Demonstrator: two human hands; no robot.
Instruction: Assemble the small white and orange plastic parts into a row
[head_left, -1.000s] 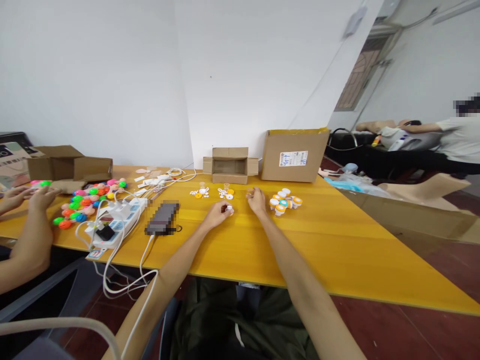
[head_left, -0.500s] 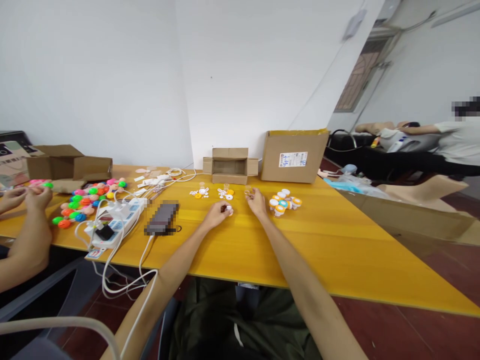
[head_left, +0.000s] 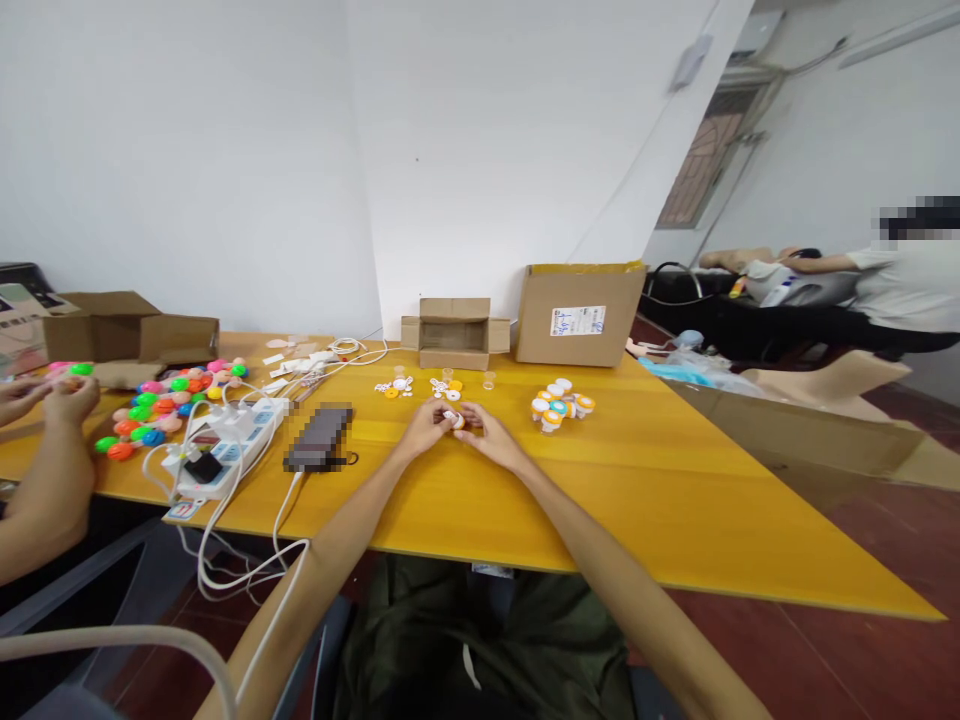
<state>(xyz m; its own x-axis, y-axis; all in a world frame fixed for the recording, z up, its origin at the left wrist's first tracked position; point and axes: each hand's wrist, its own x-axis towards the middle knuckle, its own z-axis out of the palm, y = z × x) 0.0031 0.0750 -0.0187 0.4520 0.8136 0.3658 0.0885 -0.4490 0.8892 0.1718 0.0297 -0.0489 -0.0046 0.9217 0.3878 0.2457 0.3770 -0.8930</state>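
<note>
My left hand (head_left: pixel 426 430) is closed around a small white and orange round piece (head_left: pixel 454 420), just above the table. My right hand (head_left: pixel 487 438) meets it from the other side, fingers curled against the same piece. Fingers cover much of it, so its exact kind is unclear. Beyond the hands stands a small clear cup (head_left: pixel 488 380), upright. To its left lie small white parts (head_left: pixel 438 385) with an orange ring (head_left: pixel 455 386), and farther left another orange ring (head_left: pixel 391 393) among white bits. Clear jars with white, orange and blue lids (head_left: pixel 556 408) are clustered to the right.
An open small carton (head_left: pixel 454 357) and a larger closed box (head_left: pixel 577 345) stand at the back. Leftward are a phone (head_left: pixel 321 437), a power strip (head_left: pixel 225 470) with loose cables and colourful balls (head_left: pixel 161 402). Another person's hands (head_left: pixel 71 400) work at far left.
My right hand has let go of the clear cup, which now stands on the table, and has come left to my left hand. Both hands now meet at the white and orange piece.
</note>
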